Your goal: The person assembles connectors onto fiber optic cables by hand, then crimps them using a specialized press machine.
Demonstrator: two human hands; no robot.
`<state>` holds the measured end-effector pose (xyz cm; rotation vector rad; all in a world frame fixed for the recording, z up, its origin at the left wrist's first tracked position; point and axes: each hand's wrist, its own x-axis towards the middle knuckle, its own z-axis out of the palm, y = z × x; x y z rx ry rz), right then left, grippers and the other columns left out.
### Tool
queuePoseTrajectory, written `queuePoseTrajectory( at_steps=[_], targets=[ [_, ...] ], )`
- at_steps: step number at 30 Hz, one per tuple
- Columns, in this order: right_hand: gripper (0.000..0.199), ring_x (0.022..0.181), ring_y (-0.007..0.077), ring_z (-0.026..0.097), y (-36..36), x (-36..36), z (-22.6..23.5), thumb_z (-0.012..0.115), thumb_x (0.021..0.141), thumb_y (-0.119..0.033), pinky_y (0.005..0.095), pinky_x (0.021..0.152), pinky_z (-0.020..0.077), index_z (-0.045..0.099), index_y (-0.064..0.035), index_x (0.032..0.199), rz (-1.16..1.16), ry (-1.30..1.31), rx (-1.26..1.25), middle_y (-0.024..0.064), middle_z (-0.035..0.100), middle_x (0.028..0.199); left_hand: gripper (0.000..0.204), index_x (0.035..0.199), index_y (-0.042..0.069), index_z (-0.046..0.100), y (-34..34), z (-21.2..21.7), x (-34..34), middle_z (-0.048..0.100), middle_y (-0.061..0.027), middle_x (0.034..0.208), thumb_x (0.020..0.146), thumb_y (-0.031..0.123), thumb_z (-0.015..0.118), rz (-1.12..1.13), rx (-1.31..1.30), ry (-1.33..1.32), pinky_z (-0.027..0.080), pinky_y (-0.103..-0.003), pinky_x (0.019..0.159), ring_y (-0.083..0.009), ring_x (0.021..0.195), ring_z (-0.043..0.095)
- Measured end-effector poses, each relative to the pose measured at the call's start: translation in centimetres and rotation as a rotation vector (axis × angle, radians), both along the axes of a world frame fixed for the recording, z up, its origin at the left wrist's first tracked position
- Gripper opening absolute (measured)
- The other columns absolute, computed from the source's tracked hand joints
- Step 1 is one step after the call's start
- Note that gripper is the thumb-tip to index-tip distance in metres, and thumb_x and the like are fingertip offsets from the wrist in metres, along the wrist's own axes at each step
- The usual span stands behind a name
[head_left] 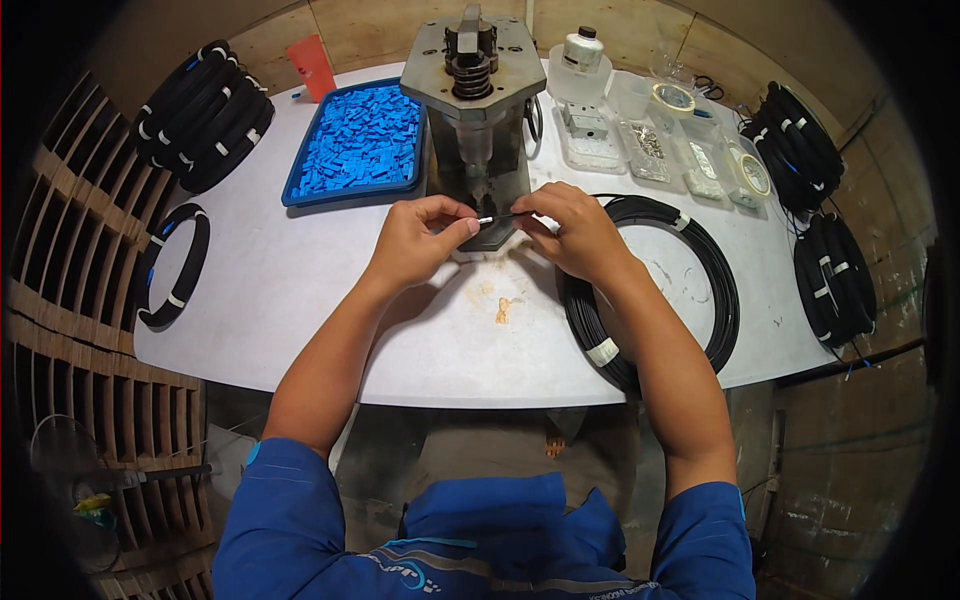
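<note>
In front of the metal press (472, 80), my left hand (422, 235) pinches a small silvery-white piece (486, 220) between thumb and fingertips. My right hand (572, 225) is closed on a thin black cable (507, 216), its end meeting that piece. Whether the end sits inside it or only touches it I cannot tell. Both hands are just over the near edge of the press base (495, 238). Beneath my right forearm lies a big coil of black cable (722, 300), tied with white tape.
A dark blue tray (290, 197) of small blue pieces stands left of the press, near a red cup (311, 68). Clear boxes of metal parts (645, 150) and tape rolls (673, 97) are at back right. More black coils (205, 120) lie on both sides.
</note>
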<state>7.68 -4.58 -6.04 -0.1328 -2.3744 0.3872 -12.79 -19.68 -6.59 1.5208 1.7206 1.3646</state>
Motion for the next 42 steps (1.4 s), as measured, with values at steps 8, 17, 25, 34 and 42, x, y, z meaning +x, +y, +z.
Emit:
queuePoseTrajectory(
  at_steps=[8,17,25,34,42],
  targets=[
    [0.018,0.077,0.0272,0.068,-0.4,0.0,0.6,0.078,0.083,-0.004,0.0381,0.068,0.0533,0.071,-0.0073,0.099,-0.019,0.019,0.167,0.0076,0.069,0.084,0.020,0.105,-0.005,0.074,0.4,-0.5,-0.5,0.076,-0.0081,0.092,0.093,0.011,0.078,-0.028,-0.097,-0.338,0.055,-0.025,0.078,-0.0110,0.083,0.069],
    [0.013,0.074,0.0286,0.068,-0.7,-0.2,0.3,0.076,0.085,-0.006,0.0386,0.068,0.0529,0.071,-0.0061,0.096,-0.043,0.027,0.151,0.0086,0.070,0.083,0.027,0.101,-0.003,0.077,0.0,-0.1,0.2,0.078,-0.0118,0.087,0.087,0.020,0.082,0.092,0.100,0.212,0.055,-0.030,0.073,-0.0143,0.079,0.071],
    [0.012,0.076,0.0293,0.067,-0.5,-0.4,0.0,0.076,0.085,-0.006,0.0398,0.072,0.0527,0.070,-0.0057,0.096,-0.048,0.026,0.102,0.0088,0.070,0.084,0.023,0.097,-0.003,0.077,0.1,-0.2,0.2,0.077,-0.0142,0.083,0.088,0.018,0.079,0.064,0.153,0.271,0.056,-0.030,0.067,-0.0177,0.072,0.072],
    [0.014,0.079,0.0285,0.066,-0.6,-0.3,0.1,0.076,0.083,-0.005,0.0394,0.076,0.0517,0.071,-0.0056,0.097,-0.061,0.033,0.076,0.0084,0.071,0.085,0.022,0.094,-0.002,0.076,0.3,-0.2,0.3,0.076,-0.0132,0.084,0.088,0.019,0.080,0.108,0.248,0.275,0.055,-0.031,0.064,-0.0182,0.071,0.072],
    [0.008,0.076,0.0294,0.065,-0.8,-0.5,0.0,0.075,0.083,-0.006,0.0399,0.074,0.0504,0.070,-0.0053,0.090,-0.063,0.072,0.089,0.0091,0.069,0.081,0.021,0.094,-0.003,0.077,0.1,-0.1,0.2,0.076,-0.0138,0.085,0.089,0.018,0.078,0.090,0.208,0.301,0.055,-0.030,0.066,-0.0196,0.071,0.072]
  ],
)
